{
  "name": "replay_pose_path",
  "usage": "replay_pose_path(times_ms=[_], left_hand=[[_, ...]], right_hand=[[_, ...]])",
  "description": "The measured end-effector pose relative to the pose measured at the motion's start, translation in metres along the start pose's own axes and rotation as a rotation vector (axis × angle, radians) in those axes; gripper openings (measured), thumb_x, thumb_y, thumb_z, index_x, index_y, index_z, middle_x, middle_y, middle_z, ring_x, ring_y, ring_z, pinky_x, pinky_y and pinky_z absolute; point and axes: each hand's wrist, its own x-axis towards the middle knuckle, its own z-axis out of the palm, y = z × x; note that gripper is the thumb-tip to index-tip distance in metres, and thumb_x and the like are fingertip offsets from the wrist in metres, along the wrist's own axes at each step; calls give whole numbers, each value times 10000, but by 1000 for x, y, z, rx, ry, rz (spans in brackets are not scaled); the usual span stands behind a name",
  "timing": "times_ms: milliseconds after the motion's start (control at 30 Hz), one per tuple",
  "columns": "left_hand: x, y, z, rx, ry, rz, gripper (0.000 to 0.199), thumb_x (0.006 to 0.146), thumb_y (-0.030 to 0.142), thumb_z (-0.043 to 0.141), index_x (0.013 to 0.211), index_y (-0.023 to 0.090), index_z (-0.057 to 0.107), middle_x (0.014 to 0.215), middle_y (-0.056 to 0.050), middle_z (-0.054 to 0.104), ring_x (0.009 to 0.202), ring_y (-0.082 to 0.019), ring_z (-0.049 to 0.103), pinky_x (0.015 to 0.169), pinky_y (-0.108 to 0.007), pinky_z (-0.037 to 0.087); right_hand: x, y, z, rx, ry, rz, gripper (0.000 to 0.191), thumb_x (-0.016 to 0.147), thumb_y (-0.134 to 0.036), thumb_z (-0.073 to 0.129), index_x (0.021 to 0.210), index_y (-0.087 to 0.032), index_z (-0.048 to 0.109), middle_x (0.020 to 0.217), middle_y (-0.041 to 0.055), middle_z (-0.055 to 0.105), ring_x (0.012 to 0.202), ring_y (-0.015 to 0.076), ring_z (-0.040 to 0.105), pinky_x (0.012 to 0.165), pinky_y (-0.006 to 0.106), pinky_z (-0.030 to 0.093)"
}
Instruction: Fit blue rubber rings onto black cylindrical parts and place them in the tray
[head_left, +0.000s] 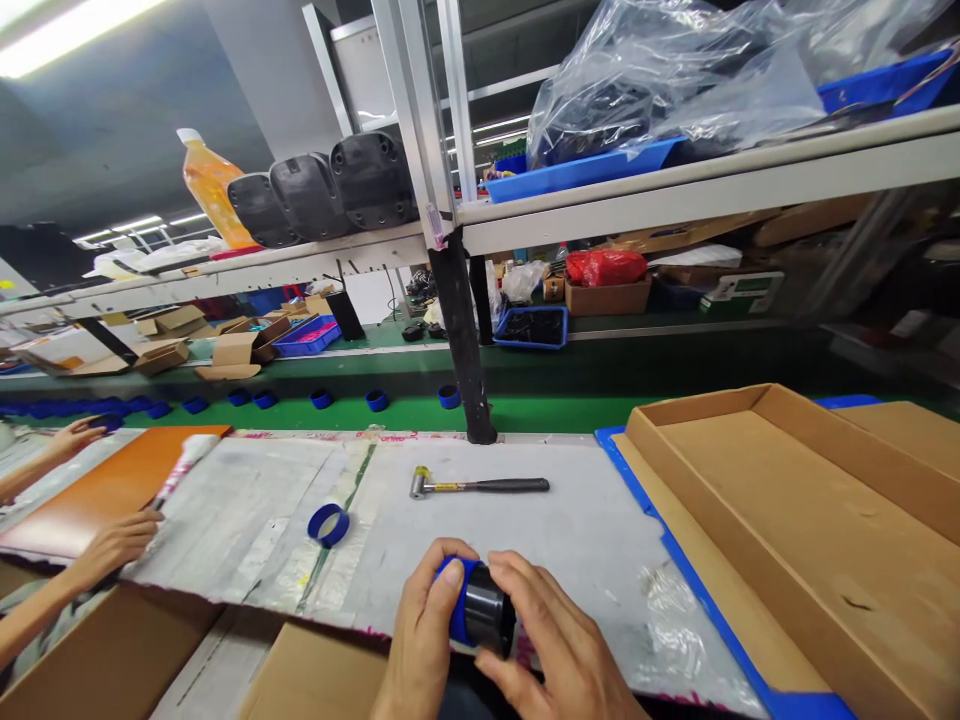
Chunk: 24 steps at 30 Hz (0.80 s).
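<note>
In front of me, near the table's front edge, my left hand (421, 625) is closed around a blue ring (459, 624). The ring sits around one end of a glossy black cylinder (487, 612). My right hand (562, 640) grips the cylinder's other end, fingers over the top and thumb below. Parts of both pieces are hidden by my fingers. Beyond my hands a small hammer (480, 486) with a dark handle and a yellow-tipped head lies on its side. A loose blue ring (343, 527) rests on the table to the left.
At right stands a shallow cardboard tray (701, 530) on a blue sheet. A green conveyor (409, 412) behind the table carries several blue rings. A black-wrapped post (466, 350) rises at the table's back edge. On the left, a co-worker's hand (120, 540) holds a brush.
</note>
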Motion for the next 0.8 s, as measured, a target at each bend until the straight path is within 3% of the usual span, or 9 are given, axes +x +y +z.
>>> replay_pose_path(times_ms=[267, 467, 700, 800], left_hand=[[-1, 4, 1, 186, 25, 115, 471, 945, 647, 427, 873, 242, 655, 732, -3, 642, 673, -199, 573, 645, -300, 454], [4, 6, 2, 308, 16, 195, 454, 938, 630, 454, 863, 235, 666, 729, -9, 650, 673, -195, 584, 665, -305, 445], [9, 2, 9, 191, -31, 91, 415, 973, 600, 434, 919, 230, 613, 778, 8, 610, 736, -187, 555, 697, -301, 440], [18, 4, 14, 283, -40, 45, 325, 981, 531, 450, 951, 240, 592, 803, 10, 613, 751, -194, 560, 703, -309, 452]], right_hand=[[-5, -2, -1, 151, 46, 140, 470, 1046, -306, 563, 1486, -231, 417, 1408, 72, 594, 1270, 207, 618, 1111, 246, 494], [-19, 6, 6, 252, -19, 249, 706, 907, -171, 708, 1527, -289, 392, 1461, 41, 564, 1312, 208, 590, 1129, 249, 469], [-23, 12, 30, 419, 66, 379, 672, 871, -160, 686, 1468, -343, 436, 1411, -1, 606, 1234, 200, 647, 1048, 276, 562], [-29, 27, 31, 363, 58, 421, 639, 825, -164, 703, 1413, -321, 507, 1433, 12, 595, 1272, 229, 620, 1064, 330, 559]])
